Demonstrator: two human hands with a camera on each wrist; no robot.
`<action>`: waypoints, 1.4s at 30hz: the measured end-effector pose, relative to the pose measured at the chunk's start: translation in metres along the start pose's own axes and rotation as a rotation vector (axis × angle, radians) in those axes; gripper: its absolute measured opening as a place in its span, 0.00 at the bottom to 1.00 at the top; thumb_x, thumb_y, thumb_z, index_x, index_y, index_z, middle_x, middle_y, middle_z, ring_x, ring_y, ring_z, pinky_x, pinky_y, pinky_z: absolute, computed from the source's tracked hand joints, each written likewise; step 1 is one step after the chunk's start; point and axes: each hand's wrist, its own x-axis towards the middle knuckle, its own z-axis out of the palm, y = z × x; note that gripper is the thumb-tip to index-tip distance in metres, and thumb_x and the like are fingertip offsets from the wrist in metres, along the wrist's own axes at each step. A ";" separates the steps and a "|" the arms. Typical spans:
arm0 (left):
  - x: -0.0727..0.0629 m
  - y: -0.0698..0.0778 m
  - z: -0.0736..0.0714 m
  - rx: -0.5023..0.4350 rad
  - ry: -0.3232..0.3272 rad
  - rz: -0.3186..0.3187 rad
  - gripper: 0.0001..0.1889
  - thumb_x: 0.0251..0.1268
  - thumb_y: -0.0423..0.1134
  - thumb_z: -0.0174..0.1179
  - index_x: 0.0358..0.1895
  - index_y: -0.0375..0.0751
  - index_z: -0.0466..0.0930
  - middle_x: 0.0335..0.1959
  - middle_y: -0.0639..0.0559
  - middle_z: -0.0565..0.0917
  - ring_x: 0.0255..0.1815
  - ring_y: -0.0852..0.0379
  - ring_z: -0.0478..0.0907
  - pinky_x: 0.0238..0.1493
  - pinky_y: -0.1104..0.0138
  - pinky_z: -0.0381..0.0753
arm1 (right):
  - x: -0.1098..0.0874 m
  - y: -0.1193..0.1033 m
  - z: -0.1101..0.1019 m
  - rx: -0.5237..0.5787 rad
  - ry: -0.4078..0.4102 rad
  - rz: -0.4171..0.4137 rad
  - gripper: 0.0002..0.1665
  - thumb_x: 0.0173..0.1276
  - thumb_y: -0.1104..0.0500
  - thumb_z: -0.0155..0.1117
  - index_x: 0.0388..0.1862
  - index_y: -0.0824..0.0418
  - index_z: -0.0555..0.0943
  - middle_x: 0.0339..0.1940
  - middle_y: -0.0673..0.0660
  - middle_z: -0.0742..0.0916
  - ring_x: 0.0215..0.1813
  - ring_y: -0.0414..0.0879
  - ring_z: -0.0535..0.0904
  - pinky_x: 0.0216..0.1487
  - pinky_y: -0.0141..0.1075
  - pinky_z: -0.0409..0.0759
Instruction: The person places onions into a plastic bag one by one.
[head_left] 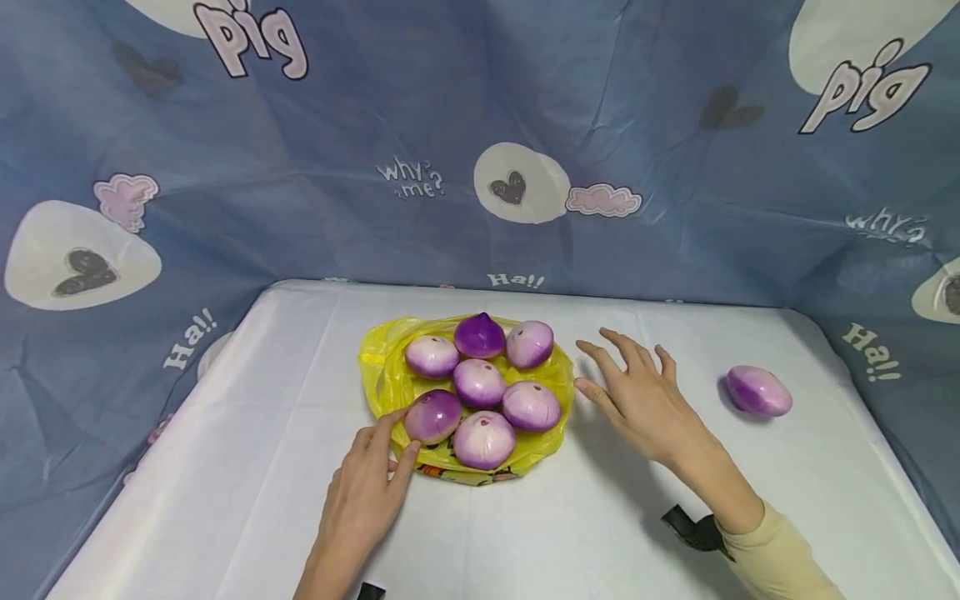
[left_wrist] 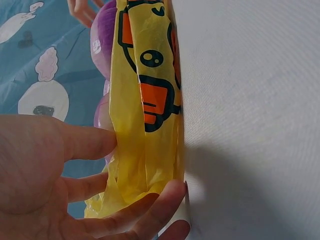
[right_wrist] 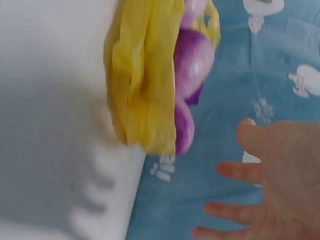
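Observation:
Several purple-and-white onions sit in a yellow plastic bag, its rim pushed down around them. My left hand rests against the bag's near left side, beside a darker purple onion. In the left wrist view, the thumb and loosely bent fingers of that hand touch the yellow plastic below its cartoon print. Spread fingers and an empty palm show on my right hand, raised a little to the right of the bag. The right wrist view has this hand apart from the bag.
A single onion lies on the white table to the right, beyond my right hand. Behind the table hangs a blue printed cloth, which also runs down both sides. A black strap is at my right wrist.

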 end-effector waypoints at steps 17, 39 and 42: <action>0.001 0.001 0.001 0.007 0.005 0.012 0.26 0.82 0.49 0.61 0.77 0.51 0.73 0.60 0.36 0.84 0.40 0.53 0.84 0.30 0.63 0.76 | -0.019 0.070 -0.030 -0.032 -0.024 0.209 0.36 0.88 0.35 0.47 0.82 0.54 0.67 0.84 0.74 0.66 0.80 0.81 0.61 0.70 0.86 0.46; 0.001 0.000 0.002 0.006 0.017 0.008 0.26 0.81 0.49 0.62 0.77 0.49 0.74 0.61 0.35 0.84 0.39 0.53 0.85 0.31 0.61 0.77 | -0.040 0.129 -0.034 -0.029 -0.129 0.395 0.44 0.88 0.31 0.37 0.86 0.58 0.57 0.80 0.83 0.61 0.72 0.91 0.61 0.62 0.86 0.51; 0.001 0.000 0.002 0.006 0.021 0.012 0.26 0.81 0.49 0.62 0.77 0.49 0.74 0.61 0.35 0.84 0.40 0.53 0.85 0.31 0.61 0.77 | -0.041 0.133 -0.034 -0.029 -0.156 0.400 0.44 0.88 0.31 0.37 0.86 0.60 0.57 0.78 0.85 0.62 0.70 0.91 0.62 0.57 0.85 0.59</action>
